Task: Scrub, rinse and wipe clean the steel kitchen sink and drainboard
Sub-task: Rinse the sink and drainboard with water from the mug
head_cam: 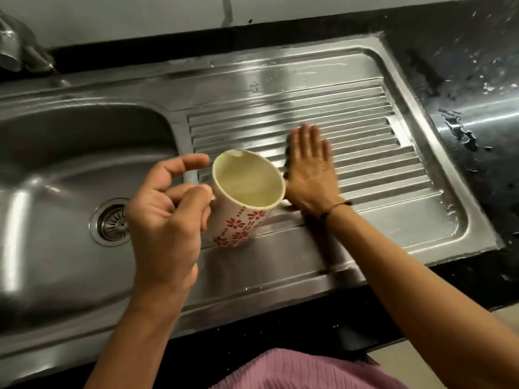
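Two hands are over the steel: my left hand [165,217] holds a mug [243,200] by its handle, thumb and curled fingers pinching it at the mug's left side, index finger lifted free above. The mug (cream inside, red flower print outside, a chip in the far rim) tilts its mouth up toward me, just above the near left part of the drainboard [365,169]. My right hand [311,167] lies flat on the ribs just right of the mug, fingers straight and close together, pointing away from me; the fingertips are blurred. A dark band sits on that wrist. Left of my left hand the sink [70,153] drops away, its drain [113,223] just beside my knuckles. Wet black counter [477,88] lies well beyond my right fingertips.
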The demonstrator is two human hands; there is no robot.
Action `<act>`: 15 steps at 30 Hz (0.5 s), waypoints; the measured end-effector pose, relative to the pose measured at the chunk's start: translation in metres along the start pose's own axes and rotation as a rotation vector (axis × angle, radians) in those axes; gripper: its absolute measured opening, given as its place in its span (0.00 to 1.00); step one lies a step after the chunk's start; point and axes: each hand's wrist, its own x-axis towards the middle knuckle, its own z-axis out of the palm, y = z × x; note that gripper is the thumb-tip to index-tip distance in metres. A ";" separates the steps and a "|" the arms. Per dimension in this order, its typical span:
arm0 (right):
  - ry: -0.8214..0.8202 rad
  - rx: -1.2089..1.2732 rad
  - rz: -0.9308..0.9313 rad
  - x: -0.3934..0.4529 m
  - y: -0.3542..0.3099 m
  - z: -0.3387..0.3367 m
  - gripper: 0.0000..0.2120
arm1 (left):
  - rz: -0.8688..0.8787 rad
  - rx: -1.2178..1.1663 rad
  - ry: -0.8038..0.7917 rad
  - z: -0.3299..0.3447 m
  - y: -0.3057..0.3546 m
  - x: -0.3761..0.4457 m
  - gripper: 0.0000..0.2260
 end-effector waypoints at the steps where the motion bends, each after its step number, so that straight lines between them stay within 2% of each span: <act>1: -0.028 -0.025 -0.071 0.003 -0.017 0.001 0.49 | 0.005 -0.004 0.013 -0.001 0.001 0.001 0.11; 3: -0.029 -0.054 -0.282 0.006 -0.048 0.011 0.47 | 0.024 0.017 0.022 -0.002 0.004 0.003 0.11; 5: 0.040 -0.031 -0.486 0.004 -0.072 0.016 0.38 | 0.057 0.068 0.039 -0.002 0.008 0.006 0.11; 6: 0.035 0.015 -0.567 0.005 -0.076 0.016 0.37 | 0.065 0.074 0.051 -0.003 0.010 0.007 0.12; 8: -0.025 0.118 -0.655 0.004 -0.064 0.008 0.40 | 0.059 0.042 0.061 -0.004 0.015 0.008 0.11; 10: 0.086 0.284 -0.591 -0.003 -0.034 -0.003 0.37 | 0.040 0.000 0.058 -0.002 0.017 0.008 0.11; 12: 0.223 0.346 -0.361 -0.004 0.016 -0.004 0.35 | 0.026 -0.018 0.062 0.001 0.017 0.007 0.11; 13: 0.248 0.331 -0.243 -0.002 0.047 -0.006 0.36 | 0.017 -0.025 0.066 0.004 0.015 0.006 0.11; 15: 0.157 0.258 -0.018 0.003 0.104 -0.013 0.40 | -0.015 -0.058 0.079 0.013 0.011 0.006 0.10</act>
